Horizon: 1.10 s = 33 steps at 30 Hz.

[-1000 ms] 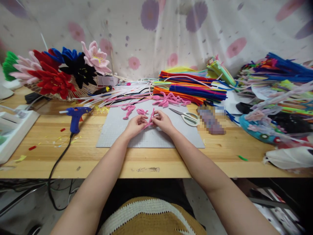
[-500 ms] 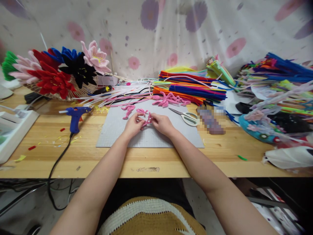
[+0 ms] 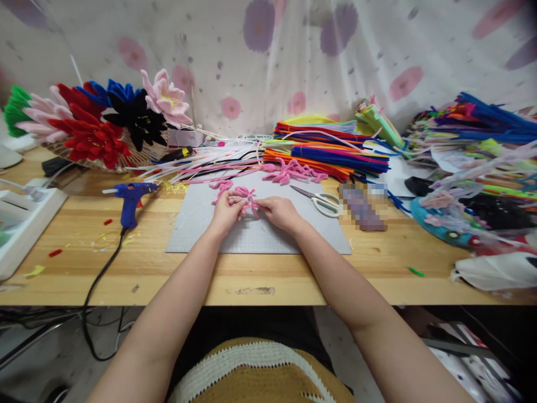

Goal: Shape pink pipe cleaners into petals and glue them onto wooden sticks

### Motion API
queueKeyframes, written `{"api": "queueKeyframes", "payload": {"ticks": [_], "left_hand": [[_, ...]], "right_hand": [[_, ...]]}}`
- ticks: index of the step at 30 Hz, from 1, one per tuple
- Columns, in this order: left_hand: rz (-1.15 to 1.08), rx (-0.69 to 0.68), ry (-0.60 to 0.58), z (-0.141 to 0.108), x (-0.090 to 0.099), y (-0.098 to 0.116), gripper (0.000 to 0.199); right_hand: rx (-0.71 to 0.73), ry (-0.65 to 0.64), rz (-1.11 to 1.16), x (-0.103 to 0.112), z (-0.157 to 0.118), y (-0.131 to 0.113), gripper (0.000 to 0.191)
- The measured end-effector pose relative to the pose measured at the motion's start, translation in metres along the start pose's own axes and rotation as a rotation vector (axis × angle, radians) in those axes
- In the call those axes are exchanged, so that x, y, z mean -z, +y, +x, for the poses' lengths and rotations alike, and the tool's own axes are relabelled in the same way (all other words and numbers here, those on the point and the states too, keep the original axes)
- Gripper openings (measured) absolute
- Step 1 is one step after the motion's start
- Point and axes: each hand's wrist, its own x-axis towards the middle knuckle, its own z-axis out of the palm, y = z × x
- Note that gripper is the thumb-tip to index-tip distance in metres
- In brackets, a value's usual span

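Over the grey cutting mat point(image 3: 201, 235), both hands are closed on a bent pink pipe cleaner point(image 3: 254, 209). My left hand point(image 3: 227, 214) pinches its left part between thumb and fingers. From the other side, the fingertips of my right hand point(image 3: 278, 212) grip its right end. Just behind the fingers lie more twisted pink pieces, partly hidden by my left hand. A heap of shaped pink pipe-cleaner petals point(image 3: 285, 171) rests at the mat's back edge. Scissors point(image 3: 321, 200) with pale handles lie to the right of my right hand.
A blue glue gun point(image 3: 130, 202) with its cord stands left of the mat, near a white power strip point(image 3: 37, 224). Bundles of coloured pipe cleaners point(image 3: 335, 154) line the back. Fuzzy flowers point(image 3: 96, 137) fill the back left. A blurred-out object point(image 3: 364, 207) lies right of the scissors.
The pink pipe cleaner between my hands has turned, and its loop now hangs differently. My left hand has shifted slightly left, with both hands keeping their pinch.
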Motion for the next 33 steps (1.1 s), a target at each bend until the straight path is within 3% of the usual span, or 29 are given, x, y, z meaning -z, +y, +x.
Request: {"api": "queueKeyframes", "payload": {"ticks": [7,12,14,17,19,25,30,33], "left_hand": [[-0.459,0.057,0.025,0.001,0.005,0.017,0.015],[-0.487,0.061,0.162,0.005,0.009,0.017,0.011],[-0.47,0.04,0.158,0.005,0.007,0.014,0.012],[-0.45,-0.005,0.123,0.003,0.002,0.011,0.011],[-0.472,-0.008,0.117,0.002,0.0,0.011,0.009],[-0.621,0.057,0.18,0.007,0.005,0.013,0.016],[-0.475,0.06,0.046,0.01,0.009,0.009,0.009],[-0.35,0.011,-0.023,0.01,0.007,0.004,0.024]], "right_hand": [[-0.019,0.019,0.358,-0.012,0.002,-0.011,0.032],[-0.051,-0.113,0.719,-0.016,0.004,-0.012,0.027],[-0.112,-0.185,0.843,-0.014,0.006,-0.014,0.031],[-0.282,-0.191,1.008,-0.013,0.008,-0.018,0.035],[-0.315,-0.143,0.994,-0.014,0.008,-0.022,0.032],[-0.198,0.052,0.411,-0.02,0.004,-0.037,0.021],[-0.142,0.087,0.61,-0.026,0.008,-0.032,0.024],[-0.149,0.074,0.758,-0.032,0.011,-0.026,0.027]]}}
